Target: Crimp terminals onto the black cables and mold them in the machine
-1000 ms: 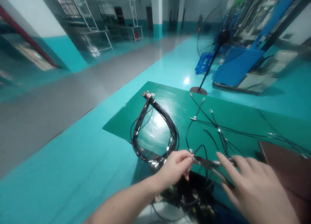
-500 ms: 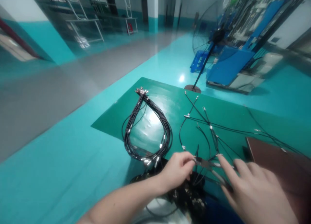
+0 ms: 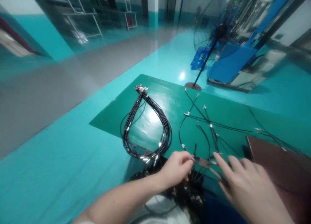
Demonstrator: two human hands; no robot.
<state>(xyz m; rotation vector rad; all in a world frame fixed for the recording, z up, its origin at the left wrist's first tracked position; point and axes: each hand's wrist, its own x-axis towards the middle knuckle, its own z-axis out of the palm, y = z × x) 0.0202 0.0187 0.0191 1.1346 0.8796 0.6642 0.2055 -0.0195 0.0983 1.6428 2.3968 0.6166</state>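
Note:
My left hand (image 3: 177, 168) pinches the metal end of a thin black cable (image 3: 181, 133) at the near edge of the green mat (image 3: 114, 115). My right hand (image 3: 247, 186) grips a pair of pliers (image 3: 211, 168) whose jaws meet that cable end; its index finger is stretched out along the tool. A looped bundle of black cables with metal ends (image 3: 145, 127) lies on the mat to the left of my hands. Several loose cables (image 3: 213, 128) are spread over the mat beyond them.
A brown board (image 3: 279, 162) lies on the mat at the right. Below the mat's near edge sits a dark heap of more cables (image 3: 184, 193). Beyond the table stand a pedestal fan (image 3: 209, 39) and blue machinery (image 3: 233, 62) on a teal floor.
The view has drifted slightly, so the mat and cables sit a little lower left. Both hands stay together at the cable end with the pliers.

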